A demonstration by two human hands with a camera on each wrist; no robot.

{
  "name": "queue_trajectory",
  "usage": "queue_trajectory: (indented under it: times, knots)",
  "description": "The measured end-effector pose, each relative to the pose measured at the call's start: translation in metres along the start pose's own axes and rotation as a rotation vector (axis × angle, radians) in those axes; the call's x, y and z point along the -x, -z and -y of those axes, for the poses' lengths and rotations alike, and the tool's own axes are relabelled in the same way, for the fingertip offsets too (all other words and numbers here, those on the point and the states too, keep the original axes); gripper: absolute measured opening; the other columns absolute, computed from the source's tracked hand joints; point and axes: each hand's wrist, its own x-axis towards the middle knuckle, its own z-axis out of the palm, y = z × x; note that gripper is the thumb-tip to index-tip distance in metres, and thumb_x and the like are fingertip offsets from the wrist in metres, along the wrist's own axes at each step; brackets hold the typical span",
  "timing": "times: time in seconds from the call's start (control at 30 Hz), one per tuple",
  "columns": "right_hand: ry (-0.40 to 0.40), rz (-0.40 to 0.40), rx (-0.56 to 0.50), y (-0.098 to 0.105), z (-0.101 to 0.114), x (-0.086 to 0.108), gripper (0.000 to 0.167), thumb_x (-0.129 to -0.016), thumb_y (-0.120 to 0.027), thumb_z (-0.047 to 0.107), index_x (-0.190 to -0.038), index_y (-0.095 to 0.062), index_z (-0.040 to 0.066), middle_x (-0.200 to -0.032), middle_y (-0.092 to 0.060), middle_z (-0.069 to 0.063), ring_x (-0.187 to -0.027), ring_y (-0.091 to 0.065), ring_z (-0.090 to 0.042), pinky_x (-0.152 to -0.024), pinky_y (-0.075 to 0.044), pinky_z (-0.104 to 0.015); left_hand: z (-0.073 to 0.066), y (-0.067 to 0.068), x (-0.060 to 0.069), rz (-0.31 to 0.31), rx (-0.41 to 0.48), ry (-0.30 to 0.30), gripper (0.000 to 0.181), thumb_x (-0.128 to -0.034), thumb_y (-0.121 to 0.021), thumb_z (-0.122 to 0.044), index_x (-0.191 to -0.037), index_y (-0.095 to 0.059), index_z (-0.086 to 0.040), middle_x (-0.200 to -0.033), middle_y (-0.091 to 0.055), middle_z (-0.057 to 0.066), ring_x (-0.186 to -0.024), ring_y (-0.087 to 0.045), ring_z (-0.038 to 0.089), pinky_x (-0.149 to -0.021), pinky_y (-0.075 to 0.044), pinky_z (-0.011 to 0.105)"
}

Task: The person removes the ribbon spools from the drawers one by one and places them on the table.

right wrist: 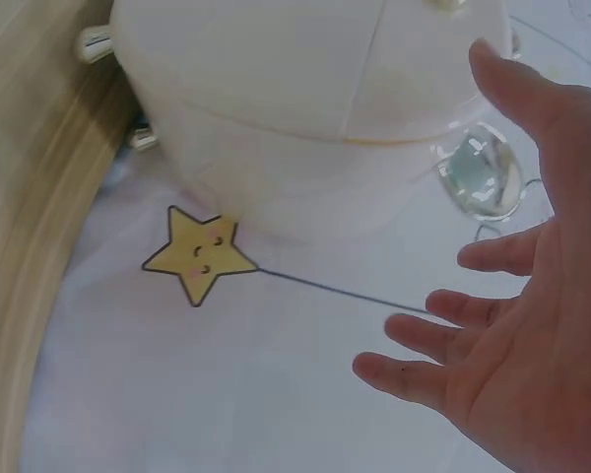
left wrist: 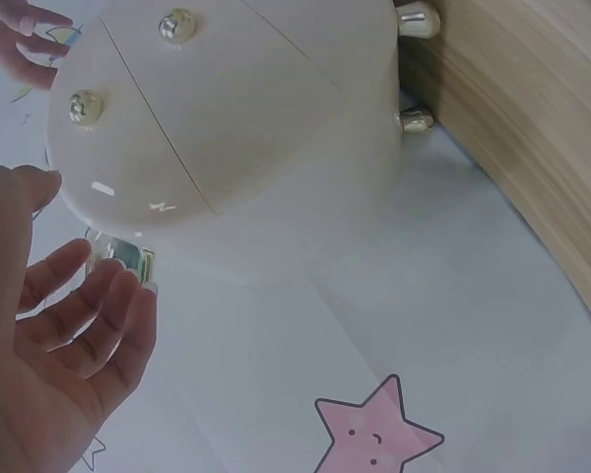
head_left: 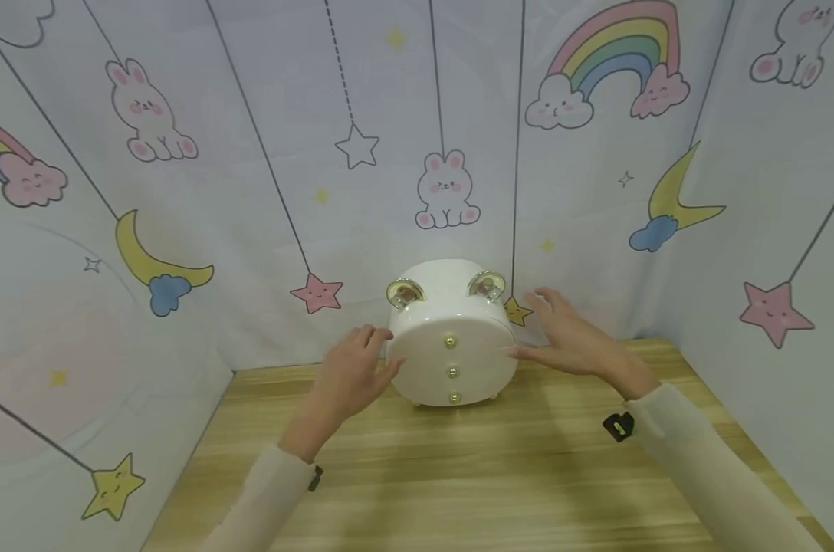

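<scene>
A white, rounded storage box [head_left: 420, 368] with a glossy front stands against the back wall. Three gold knobs [head_left: 453, 372] run down its front, and thin seams [left wrist: 148, 103] cross it between them. Two gold-rimmed, ear-like pieces [head_left: 487, 286] stick up from its top. My left hand [head_left: 351, 372] is at the box's left side, fingers loosely bent and thumb near the front edge. On the other side my right hand [head_left: 572, 337] has its fingers spread and its thumb by the front edge. Neither hand grips anything; whether the thumbs touch the box I cannot tell.
The box stands on small gold feet [left wrist: 417, 120] on a wood-grain tabletop [head_left: 458, 475]. White cloth walls [head_left: 265, 230] printed with rabbits, stars, moons and rainbows enclose the table at the back and both sides.
</scene>
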Motion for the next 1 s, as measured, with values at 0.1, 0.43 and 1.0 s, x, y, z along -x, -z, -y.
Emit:
queue_trajectory:
  times: [0.1,0.43,1.0]
  knots:
    - [0.023,-0.007,0.009,0.004,0.009,0.000,0.103,-0.094,-0.068,0.063,-0.164,-0.025,0.001,-0.168,-0.024,-0.030,-0.147,-0.042,-0.054,-0.107,-0.049,-0.070,-0.008,-0.002,-0.001,-0.033,0.004,-0.019,0.033,-0.0955,-0.077,-0.035,-0.114,-0.069,-0.008,-0.103,-0.071,0.008,-0.089,-0.071,0.024,-0.068,-0.062,0.035]
    - [0.129,-0.014,0.101,0.013,0.028,-0.005,0.079,-0.100,-0.069,0.045,-0.157,-0.040,-0.001,-0.161,-0.044,-0.028,-0.141,-0.054,-0.046,-0.111,-0.051,-0.061,-0.027,-0.008,-0.008,-0.021,0.019,-0.080,0.031,-0.0985,-0.073,-0.033,-0.119,-0.068,-0.010,-0.102,-0.070,0.007,-0.069,-0.064,0.014,-0.055,-0.055,0.025]
    - [0.273,0.145,0.124,0.013,0.041,-0.021,0.080,-0.103,-0.066,0.038,-0.164,-0.029,0.002,-0.174,-0.021,-0.016,-0.160,-0.028,-0.039,-0.127,-0.032,-0.057,-0.042,-0.022,-0.020,0.011,-0.040,-0.216,0.031,-0.0996,-0.070,-0.028,-0.122,-0.068,-0.007,-0.115,-0.068,0.009,-0.100,-0.070,0.022,-0.076,-0.063,0.035]
